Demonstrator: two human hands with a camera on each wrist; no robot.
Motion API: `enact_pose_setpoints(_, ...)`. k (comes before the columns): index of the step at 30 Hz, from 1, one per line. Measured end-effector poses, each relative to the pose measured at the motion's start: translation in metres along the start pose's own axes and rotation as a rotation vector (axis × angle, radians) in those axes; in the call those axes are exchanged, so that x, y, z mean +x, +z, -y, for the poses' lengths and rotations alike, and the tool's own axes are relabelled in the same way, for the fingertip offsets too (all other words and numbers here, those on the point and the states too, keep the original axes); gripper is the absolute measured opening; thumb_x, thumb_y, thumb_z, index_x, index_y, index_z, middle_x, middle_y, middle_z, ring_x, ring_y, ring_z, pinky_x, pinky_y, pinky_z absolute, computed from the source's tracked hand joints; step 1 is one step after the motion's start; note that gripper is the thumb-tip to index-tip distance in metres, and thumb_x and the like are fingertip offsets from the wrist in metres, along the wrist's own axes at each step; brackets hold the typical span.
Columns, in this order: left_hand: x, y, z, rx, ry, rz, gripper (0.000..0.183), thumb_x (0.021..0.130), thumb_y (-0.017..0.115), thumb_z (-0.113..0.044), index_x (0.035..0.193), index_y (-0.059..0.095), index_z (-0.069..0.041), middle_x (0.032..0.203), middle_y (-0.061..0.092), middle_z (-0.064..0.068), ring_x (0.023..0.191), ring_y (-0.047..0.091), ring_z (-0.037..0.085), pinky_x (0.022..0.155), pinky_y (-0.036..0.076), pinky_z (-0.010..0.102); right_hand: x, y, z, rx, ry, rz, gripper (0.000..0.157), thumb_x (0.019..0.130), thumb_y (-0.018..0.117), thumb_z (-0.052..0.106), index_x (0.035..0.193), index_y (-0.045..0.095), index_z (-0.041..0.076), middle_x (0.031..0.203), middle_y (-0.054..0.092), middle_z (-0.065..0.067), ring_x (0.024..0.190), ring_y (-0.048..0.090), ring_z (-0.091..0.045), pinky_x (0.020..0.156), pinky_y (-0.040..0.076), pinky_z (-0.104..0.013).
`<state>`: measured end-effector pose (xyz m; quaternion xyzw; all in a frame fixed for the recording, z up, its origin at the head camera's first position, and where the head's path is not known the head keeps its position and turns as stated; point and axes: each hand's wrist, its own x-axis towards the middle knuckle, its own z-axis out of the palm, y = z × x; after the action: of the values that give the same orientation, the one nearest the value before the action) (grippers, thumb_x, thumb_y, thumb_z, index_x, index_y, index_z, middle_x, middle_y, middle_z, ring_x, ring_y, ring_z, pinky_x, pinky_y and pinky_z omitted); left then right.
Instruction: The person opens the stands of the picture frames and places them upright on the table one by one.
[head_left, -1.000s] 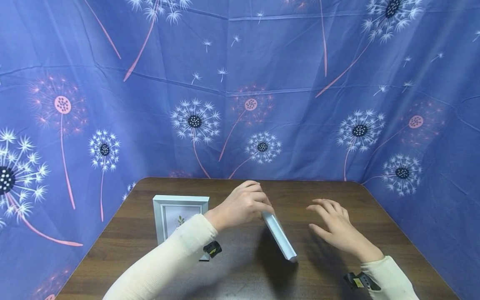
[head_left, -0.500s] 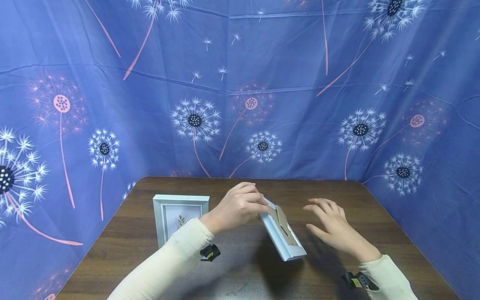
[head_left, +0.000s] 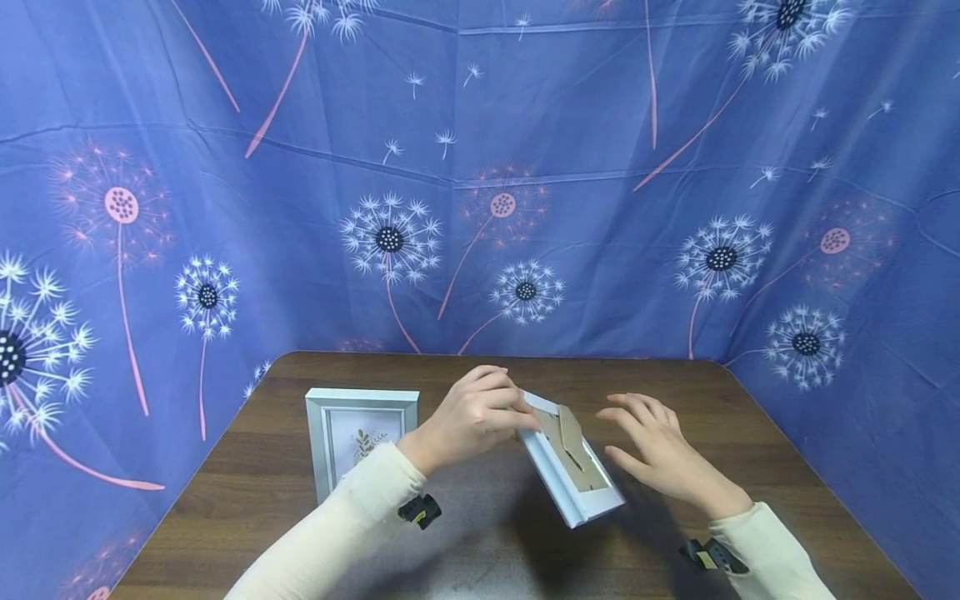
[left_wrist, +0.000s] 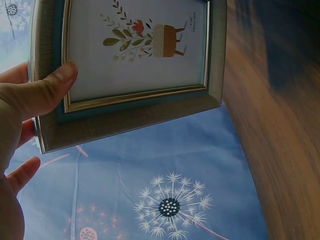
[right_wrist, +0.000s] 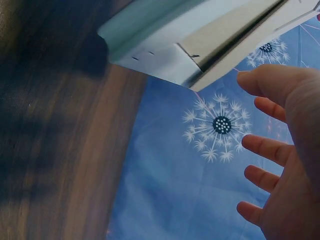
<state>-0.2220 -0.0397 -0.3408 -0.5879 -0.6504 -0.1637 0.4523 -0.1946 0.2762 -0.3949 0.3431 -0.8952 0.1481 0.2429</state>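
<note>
My left hand (head_left: 472, 417) grips a picture frame (head_left: 557, 467) by its upper edge, tilted above the table. Its brown backing with a stand flap faces right in the head view. From the left wrist, the thumb (left_wrist: 52, 87) presses on the front border, beside a print (left_wrist: 135, 45) of a potted plant. To the right of that frame hovers my right hand (head_left: 667, 454), fingers spread and touching nothing. The right wrist view shows the frame's back edge (right_wrist: 170, 65) a little apart from the thumb.
A second picture frame (head_left: 322, 442) stands upright on the wooden table (head_left: 757, 442), left of the held one and partly hidden by the left forearm. Behind and at both sides hangs a blue dandelion-print cloth (head_left: 600, 275).
The held picture frame has turned in my left hand from nearly edge-on until its backing shows. My right hand has drifted slightly left toward it. The standing frame stays put.
</note>
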Motion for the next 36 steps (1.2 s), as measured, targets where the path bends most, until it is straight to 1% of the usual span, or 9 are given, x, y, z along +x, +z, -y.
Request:
enact_pose_setpoints(7,-0.001,0.0,-0.001,-0.001,0.001,-0.037,0.027,0.068,0.088,-0.01,0.091,0.079,-0.021,0.09,0.073,-0.011,0.087,0.064,0.011,0.095,0.048,0.036,0.003,0.003,-0.003,-0.025,-0.031,0.006,0.047,0.081,0.074,0.012,0.125,0.057,0.011,0.134,0.049,-0.02,0.122,0.04,-0.044,0.09,0.028,-0.066)
enact_pose_setpoints(15,-0.002,0.0,-0.002,-0.004,-0.002,-0.059,0.027,0.069,0.087,-0.008,0.092,0.08,-0.021,0.091,0.073,-0.01,0.087,0.063,0.012,0.095,0.047,0.038,0.009,0.006,-0.008,-0.049,-0.08,0.006,0.051,0.078,0.075,0.011,0.126,0.057,0.013,0.134,0.049,-0.019,0.123,0.041,-0.044,0.092,0.028,-0.065)
enact_pose_setpoints(19,-0.003,0.0,-0.003,-0.006,0.0,-0.077,0.026,0.069,0.087,-0.01,0.092,0.08,-0.02,0.091,0.073,-0.009,0.087,0.063,0.012,0.094,0.048,0.038,0.012,0.006,-0.008,-0.053,-0.095,0.012,0.053,0.077,0.075,0.01,0.126,0.057,0.011,0.135,0.049,-0.02,0.123,0.041,-0.044,0.094,0.028,-0.064)
enact_pose_setpoints(25,-0.004,0.0,-0.005,-0.016,-0.007,-0.1,0.026,0.07,0.087,-0.01,0.093,0.08,-0.019,0.091,0.073,-0.009,0.087,0.064,0.012,0.094,0.047,0.039,0.018,0.006,-0.006,-0.053,-0.149,-0.002,0.052,0.077,0.073,0.01,0.127,0.057,0.008,0.135,0.05,-0.022,0.123,0.043,-0.043,0.095,0.029,-0.062)
enact_pose_setpoints(32,-0.004,0.0,-0.006,-0.018,-0.008,-0.121,0.026,0.071,0.086,-0.007,0.093,0.08,-0.019,0.091,0.073,-0.008,0.088,0.064,0.012,0.095,0.047,0.041,0.025,0.005,-0.006,-0.084,-0.21,-0.019,0.055,0.074,0.073,0.008,0.127,0.056,0.008,0.133,0.051,-0.022,0.12,0.046,-0.045,0.093,0.031,-0.061)
enact_pose_setpoints(36,-0.004,0.0,-0.007,-0.016,-0.014,-0.124,0.026,0.07,0.086,-0.007,0.093,0.08,-0.018,0.091,0.074,-0.008,0.089,0.064,0.013,0.097,0.047,0.042,0.029,0.004,-0.006,-0.091,-0.22,0.002,0.059,0.074,0.073,0.007,0.13,0.057,0.01,0.134,0.05,-0.022,0.12,0.046,-0.045,0.094,0.032,-0.061)
